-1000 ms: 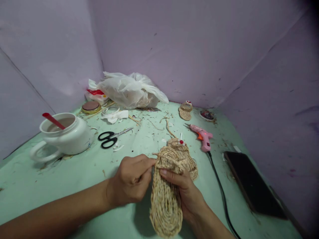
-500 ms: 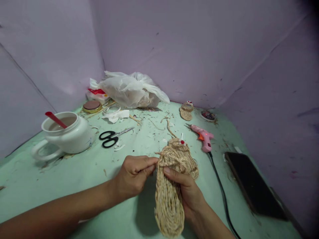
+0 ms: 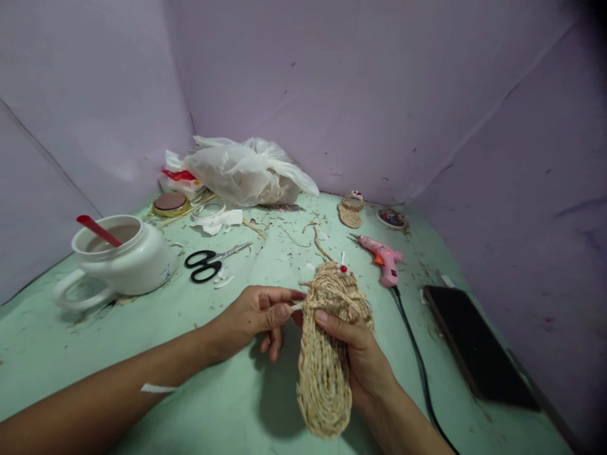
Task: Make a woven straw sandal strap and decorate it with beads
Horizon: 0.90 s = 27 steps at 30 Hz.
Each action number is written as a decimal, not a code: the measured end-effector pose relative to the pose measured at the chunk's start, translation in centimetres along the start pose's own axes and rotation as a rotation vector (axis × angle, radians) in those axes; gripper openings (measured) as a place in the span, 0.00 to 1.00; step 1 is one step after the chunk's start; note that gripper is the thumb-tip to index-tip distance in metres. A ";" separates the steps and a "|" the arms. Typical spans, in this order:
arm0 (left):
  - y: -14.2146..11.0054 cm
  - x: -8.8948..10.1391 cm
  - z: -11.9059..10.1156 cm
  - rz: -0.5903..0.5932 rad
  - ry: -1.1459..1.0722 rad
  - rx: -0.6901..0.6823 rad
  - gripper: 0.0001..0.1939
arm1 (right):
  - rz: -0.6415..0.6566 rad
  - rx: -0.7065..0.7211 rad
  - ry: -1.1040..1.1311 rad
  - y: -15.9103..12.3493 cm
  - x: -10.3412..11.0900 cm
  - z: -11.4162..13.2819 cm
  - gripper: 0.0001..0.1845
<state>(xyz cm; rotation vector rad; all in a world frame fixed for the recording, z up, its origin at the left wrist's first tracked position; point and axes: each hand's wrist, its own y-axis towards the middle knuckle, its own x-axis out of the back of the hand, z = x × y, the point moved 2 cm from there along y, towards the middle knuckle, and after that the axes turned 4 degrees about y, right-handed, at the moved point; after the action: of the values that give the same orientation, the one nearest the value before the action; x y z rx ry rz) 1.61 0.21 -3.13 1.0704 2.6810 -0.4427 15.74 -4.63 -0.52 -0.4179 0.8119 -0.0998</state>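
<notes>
A woven straw slipper [image 3: 325,379], its sole a coil of braided fibre, is gripped by my right hand [image 3: 365,354] from the right side, thumb on top. Out of its left edge comes a short end of braided straw cord [image 3: 297,307], pinched between the thumb and fingers of my left hand [image 3: 265,319]. Straw strands cross over the sole near my right thumb. A red bead [image 3: 343,269] with white ones sits at the slipper's far end, and a loose strand [image 3: 322,244] trails on the table beyond it.
Right of the slipper lies a pink glue gun [image 3: 382,256] with a black cord, then a phone [image 3: 478,347]. Scissors [image 3: 213,260] and a white mug [image 3: 128,259] stand left. Behind are a plastic bag [image 3: 251,174], a tiny straw slipper [image 3: 349,212] and a bead dish [image 3: 391,218].
My left fingers have loosened from a tight fist, and the cord end now shows between thumb and fingers. The slipper has tipped slightly, its near end a little higher in view.
</notes>
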 end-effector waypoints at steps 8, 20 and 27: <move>0.1 0.1 -0.6 -0.072 -0.213 -0.003 0.26 | 0.006 0.046 -0.015 0.0 0.3 0.0 0.15; -0.8 0.9 -2.0 -0.752 -0.043 -0.270 0.06 | -0.137 0.067 -0.056 0.4 0.7 -0.1 0.20; -2.4 -2.7 -1.9 -0.476 0.774 -0.623 0.10 | -0.071 0.149 -0.118 0.5 0.9 -0.5 0.20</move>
<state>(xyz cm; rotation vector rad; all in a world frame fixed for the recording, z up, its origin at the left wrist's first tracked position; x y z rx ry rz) 1.65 -2.50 -0.03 0.4479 3.3348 0.8845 15.93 -4.54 -1.65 -0.3089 0.6686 -0.1983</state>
